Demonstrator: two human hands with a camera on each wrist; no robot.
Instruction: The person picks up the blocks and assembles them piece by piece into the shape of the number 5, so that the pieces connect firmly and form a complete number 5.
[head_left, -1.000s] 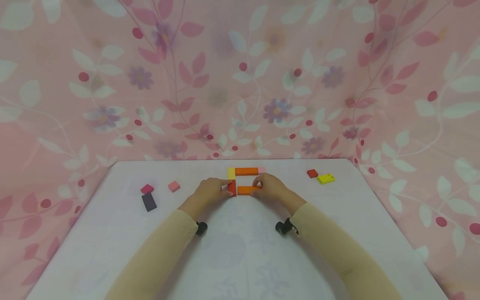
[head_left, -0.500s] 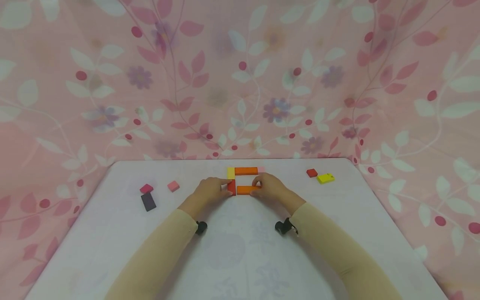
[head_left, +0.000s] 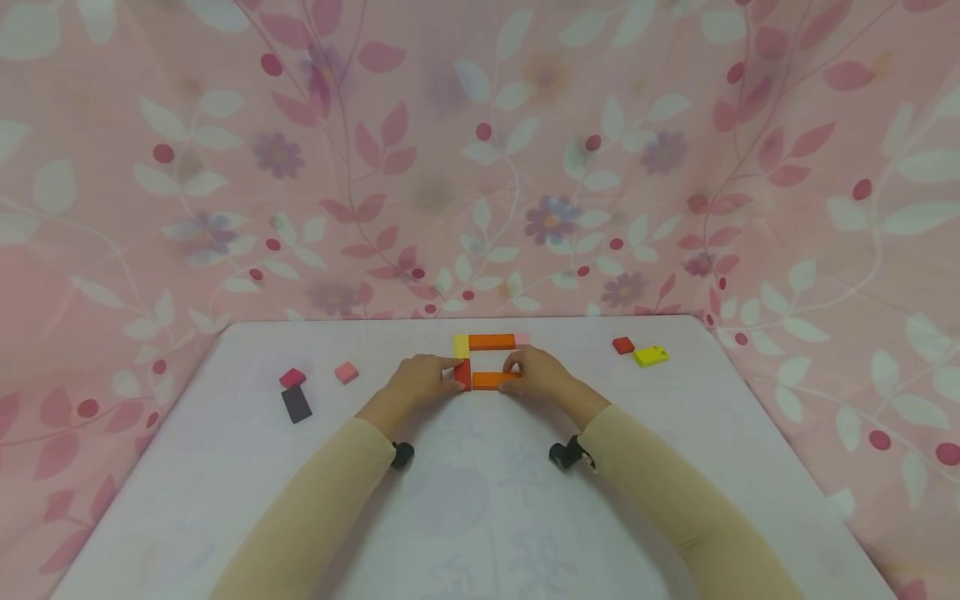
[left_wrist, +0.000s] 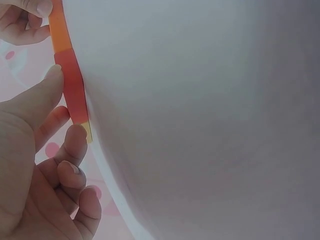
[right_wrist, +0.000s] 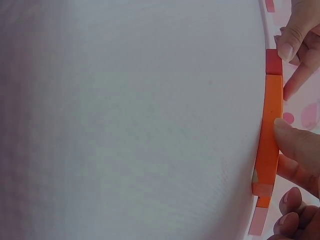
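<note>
Pink floral cloth [head_left: 427, 192] rises behind our white-covered desk [head_left: 465, 525].
At twelve o'clock, our left hand [head_left: 416, 381] pinches the red block [head_left: 467, 374]; our right hand [head_left: 547, 377] pinches the near orange block [head_left: 487, 381], just beside it at three o'clock. From the red block, the pale yellow block [head_left: 461, 345] sits at twelve o'clock, beside the far orange block [head_left: 491, 342]. The dark block [head_left: 297, 403] lies at our left hand's nine o'clock.

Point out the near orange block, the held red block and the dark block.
Near orange block [head_left: 487, 381], head view: bare left part.
Held red block [left_wrist: 75, 94], left wrist view: visible middle.
Dark block [head_left: 297, 404], head view: top face.
</note>
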